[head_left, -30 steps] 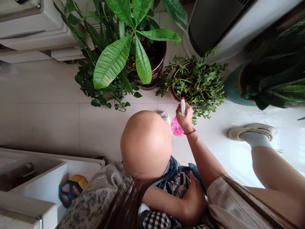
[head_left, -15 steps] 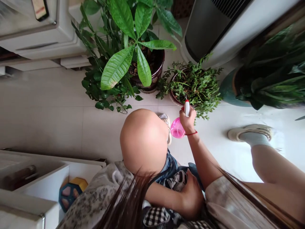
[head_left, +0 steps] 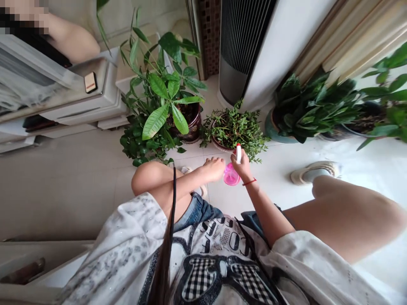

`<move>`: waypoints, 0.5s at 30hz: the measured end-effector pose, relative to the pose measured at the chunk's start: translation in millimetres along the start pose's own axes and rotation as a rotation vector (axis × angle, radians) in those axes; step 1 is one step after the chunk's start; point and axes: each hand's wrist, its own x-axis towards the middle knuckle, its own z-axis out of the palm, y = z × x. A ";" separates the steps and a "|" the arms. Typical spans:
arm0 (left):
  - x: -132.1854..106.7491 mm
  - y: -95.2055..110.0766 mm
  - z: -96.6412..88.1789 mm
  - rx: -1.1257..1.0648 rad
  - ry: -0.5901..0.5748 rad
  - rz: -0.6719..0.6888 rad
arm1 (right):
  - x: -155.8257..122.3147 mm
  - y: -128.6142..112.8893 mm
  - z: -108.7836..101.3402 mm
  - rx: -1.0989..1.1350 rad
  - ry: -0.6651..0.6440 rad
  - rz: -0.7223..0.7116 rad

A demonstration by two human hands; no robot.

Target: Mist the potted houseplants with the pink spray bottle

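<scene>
My right hand (head_left: 242, 164) is wrapped round the neck of a pink spray bottle (head_left: 232, 175), whose white trigger head has a red nozzle at the top. The nozzle end is at the near edge of a low, bushy potted plant (head_left: 237, 129). My left hand (head_left: 215, 168) is just left of the bottle, back upward, with its fingers loosely bent and apart. No object shows in it. Whether its fingertips touch the bottle I cannot tell.
A broad-leaved potted plant (head_left: 170, 103) stands left of the bushy one. Behind is a tall tower unit (head_left: 243, 46) with a grille. More potted plants (head_left: 313, 110) line the right. A phone (head_left: 90, 82) lies on a white cabinet at left, below a mirror-like surface.
My left arm has swung from across my lap forward to beside the bottle. My right hand still grips the spray bottle near the plant. The view has tilted up and widened.
</scene>
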 end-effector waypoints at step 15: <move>60.3 25.4 64.8 -0.889 0.021 -0.228 | -3.7 23.0 17.1 -0.033 0.046 0.044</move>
